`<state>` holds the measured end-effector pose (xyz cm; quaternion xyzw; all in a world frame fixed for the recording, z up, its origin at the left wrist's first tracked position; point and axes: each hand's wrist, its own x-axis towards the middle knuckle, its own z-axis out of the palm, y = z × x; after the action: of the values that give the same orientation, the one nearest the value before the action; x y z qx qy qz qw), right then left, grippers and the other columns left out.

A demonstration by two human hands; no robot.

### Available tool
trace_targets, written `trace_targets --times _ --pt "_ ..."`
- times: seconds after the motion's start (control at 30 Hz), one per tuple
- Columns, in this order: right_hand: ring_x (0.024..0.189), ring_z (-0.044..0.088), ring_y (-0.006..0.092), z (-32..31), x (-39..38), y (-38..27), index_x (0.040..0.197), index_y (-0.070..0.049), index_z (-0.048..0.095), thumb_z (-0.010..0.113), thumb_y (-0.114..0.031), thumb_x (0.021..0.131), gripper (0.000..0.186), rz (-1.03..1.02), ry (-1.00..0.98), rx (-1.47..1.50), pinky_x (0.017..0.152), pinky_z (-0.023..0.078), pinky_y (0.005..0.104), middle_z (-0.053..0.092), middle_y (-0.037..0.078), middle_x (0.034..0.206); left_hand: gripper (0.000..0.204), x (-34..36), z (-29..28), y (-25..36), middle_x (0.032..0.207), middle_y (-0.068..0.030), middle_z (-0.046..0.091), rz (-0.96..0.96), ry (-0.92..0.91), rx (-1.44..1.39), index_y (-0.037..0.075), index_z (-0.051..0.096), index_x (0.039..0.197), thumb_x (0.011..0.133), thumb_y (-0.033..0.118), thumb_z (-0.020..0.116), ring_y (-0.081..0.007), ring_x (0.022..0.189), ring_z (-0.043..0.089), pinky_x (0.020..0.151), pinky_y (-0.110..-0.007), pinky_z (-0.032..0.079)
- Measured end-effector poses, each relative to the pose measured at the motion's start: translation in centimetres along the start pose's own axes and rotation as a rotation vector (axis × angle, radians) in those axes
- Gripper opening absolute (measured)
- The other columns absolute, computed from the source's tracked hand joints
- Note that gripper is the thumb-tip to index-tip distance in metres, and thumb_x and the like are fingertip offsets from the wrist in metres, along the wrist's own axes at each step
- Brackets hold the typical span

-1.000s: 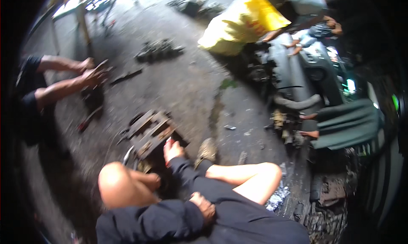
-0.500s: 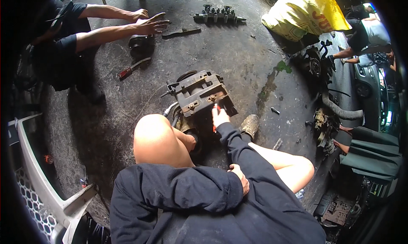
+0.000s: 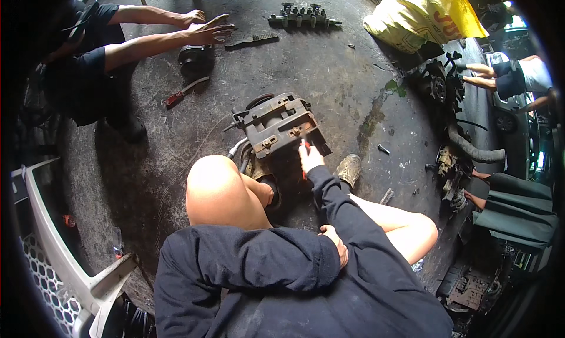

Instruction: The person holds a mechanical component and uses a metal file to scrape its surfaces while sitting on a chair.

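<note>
On the concrete floor between my feet sits a dark, greasy metal machine part [image 3: 276, 126], with a slotted bracket on top, rusty bolts and a round rim behind. My right hand [image 3: 311, 159] is closed round a slim red-handled tool [image 3: 306, 145] at the part's near right corner. The tool's tip points at the bracket; its exact kind is hard to make out. Across my lap lies my left arm. My left hand [image 3: 334, 244] is closed on my dark right sleeve [image 3: 356, 232], near the elbow.
At upper left, a co-worker's hands [image 3: 206, 29] reach over a dark round part [image 3: 194, 56]. A wire brush [image 3: 253, 41], a red-handled brush [image 3: 179, 95] and a metal shaft assembly [image 3: 306, 19] lie beyond. Yellow sack [image 3: 421, 23] and engine parts stand right; a white grille [image 3: 50, 220] left.
My right hand and its tool have shifted slightly along the bracket's near right corner. The view has moved a little. A person in the far right background has changed position.
</note>
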<state>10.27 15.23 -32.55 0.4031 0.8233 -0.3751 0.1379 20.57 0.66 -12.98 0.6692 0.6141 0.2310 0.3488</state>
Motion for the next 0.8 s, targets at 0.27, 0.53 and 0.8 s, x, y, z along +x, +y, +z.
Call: trace_targets --times 0.27,0.53,0.8 --pt "0.071 0.065 0.0280 0.8 1.5 2.3 0.100 0.002 0.058 0.052 -0.047 0.094 0.050 -0.153 0.098 0.020 0.068 0.050 0.0404 0.065 0.018 0.081 0.022 -0.2 -2.2 1.2 0.063 -0.0066 0.054 -0.061 -0.145 0.212 0.013 0.055 0.076 0.084 0.032 0.053 -0.0280 0.064 0.052 0.073 -0.051 0.036" --pt "0.049 0.050 0.0121 -5.5 1.3 1.9 0.115 -0.010 0.057 0.044 -0.049 0.098 0.044 0.088 -0.600 0.661 0.045 0.043 0.0265 0.055 0.003 0.068 0.022 0.0 -1.9 0.9 0.062 -0.0065 0.054 -0.084 -0.173 0.230 0.012 0.056 0.072 0.082 0.032 0.054 -0.0275 0.062 0.052 0.076 -0.053 0.035" --pt "0.036 0.048 0.0150 -4.5 2.1 1.2 0.100 -0.003 0.059 0.043 -0.053 0.098 0.052 0.109 -0.214 0.365 0.036 0.039 0.0296 0.053 0.005 0.054 0.025 1.0 0.7 0.6 0.061 -0.0082 0.056 -0.088 -0.097 0.260 0.012 0.057 0.067 0.080 0.033 0.055 -0.0285 0.060 0.052 0.077 -0.055 0.035"
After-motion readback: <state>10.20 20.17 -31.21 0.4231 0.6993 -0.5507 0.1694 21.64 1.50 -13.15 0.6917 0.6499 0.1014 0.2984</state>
